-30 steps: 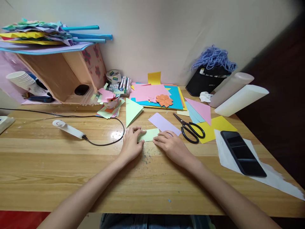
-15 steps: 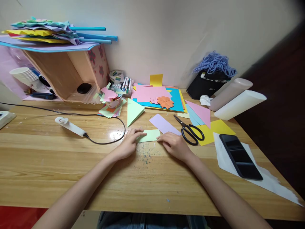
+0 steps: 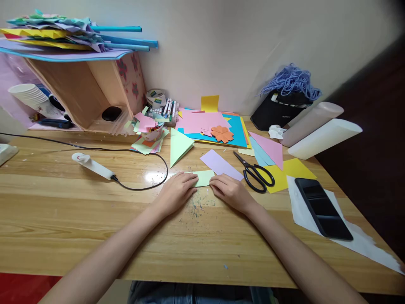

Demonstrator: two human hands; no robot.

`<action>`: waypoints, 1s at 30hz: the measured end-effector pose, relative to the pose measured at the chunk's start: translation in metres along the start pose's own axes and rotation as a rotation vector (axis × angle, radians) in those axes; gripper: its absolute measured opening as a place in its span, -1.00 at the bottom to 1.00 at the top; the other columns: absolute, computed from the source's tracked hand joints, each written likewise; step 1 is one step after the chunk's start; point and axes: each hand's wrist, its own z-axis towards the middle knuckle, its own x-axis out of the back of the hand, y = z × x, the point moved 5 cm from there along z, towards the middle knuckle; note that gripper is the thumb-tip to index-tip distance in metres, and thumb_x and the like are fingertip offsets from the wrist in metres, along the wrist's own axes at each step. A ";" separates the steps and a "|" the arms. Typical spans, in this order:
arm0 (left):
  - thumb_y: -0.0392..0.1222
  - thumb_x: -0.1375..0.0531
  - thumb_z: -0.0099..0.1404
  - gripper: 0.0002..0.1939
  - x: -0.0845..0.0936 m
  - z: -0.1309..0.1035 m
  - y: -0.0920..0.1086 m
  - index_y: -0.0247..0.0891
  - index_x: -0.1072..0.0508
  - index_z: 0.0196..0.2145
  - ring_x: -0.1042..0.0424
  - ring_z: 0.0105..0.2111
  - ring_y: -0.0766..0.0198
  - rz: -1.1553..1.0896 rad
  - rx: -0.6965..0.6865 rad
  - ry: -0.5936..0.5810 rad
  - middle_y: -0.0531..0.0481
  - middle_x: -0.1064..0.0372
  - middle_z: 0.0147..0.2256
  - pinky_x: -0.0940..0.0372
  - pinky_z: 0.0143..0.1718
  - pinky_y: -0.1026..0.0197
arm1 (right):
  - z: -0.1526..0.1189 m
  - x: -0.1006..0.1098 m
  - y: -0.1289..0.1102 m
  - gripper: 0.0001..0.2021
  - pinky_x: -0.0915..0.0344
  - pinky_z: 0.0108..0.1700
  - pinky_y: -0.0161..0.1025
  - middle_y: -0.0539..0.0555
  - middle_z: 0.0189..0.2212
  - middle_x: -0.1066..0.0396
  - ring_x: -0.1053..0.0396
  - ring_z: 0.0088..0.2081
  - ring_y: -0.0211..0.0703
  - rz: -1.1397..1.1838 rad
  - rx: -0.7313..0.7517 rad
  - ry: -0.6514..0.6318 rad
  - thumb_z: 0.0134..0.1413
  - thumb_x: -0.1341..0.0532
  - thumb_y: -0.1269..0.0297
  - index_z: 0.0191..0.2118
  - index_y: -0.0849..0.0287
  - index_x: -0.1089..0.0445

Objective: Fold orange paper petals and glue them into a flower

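Between our two hands, a pale green paper strip [image 3: 204,178] is lying flat, smooth and roughly rectangular, on the glossy, wood-grained table [image 3: 95,228]. Our left hand [image 3: 177,190] is laying its fingers together over the strip's left part, and our right hand [image 3: 230,191] is resting bent fingertips on its right end; we cannot tell whether either thumb is pinching it from the other side.

Just beyond the grip, a matte lilac paper rectangle [image 3: 220,164] is lying aslant, and past our left fingers a folded green paper triangle [image 3: 179,147] is showing its layered edge. To the right of our right hand, scissors [image 3: 253,171] with black looped handles are lying near a yellow paper sheet [image 3: 292,171]; farther right, a glossy black phone [image 3: 322,209] is resting on torn white paper [image 3: 297,209]. Well beyond the grip, an orange paper flower [image 3: 222,134] with creased petals is sitting on stacked coloured sheets [image 3: 204,120]. Left of our left hand, a white plastic device [image 3: 92,166] is trailing a black cable [image 3: 141,189].

Compared with the previous frame, our left fingers are now covering more of the strip and lying closer together, the index no longer reaching out alone, while our right fingertips are staying at its right end.
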 end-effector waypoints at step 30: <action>-0.10 -0.09 0.19 -0.73 0.005 -0.006 0.005 -0.23 -0.50 -0.25 -0.39 -0.26 0.23 -0.815 0.502 -0.148 0.02 -0.48 -0.26 -0.23 -0.22 0.27 | -0.006 0.002 -0.005 -0.85 -0.26 -0.18 -0.22 0.06 -0.28 -0.41 -0.35 -0.22 -0.15 0.630 -0.401 0.044 0.06 -0.11 0.37 -0.23 0.13 -0.36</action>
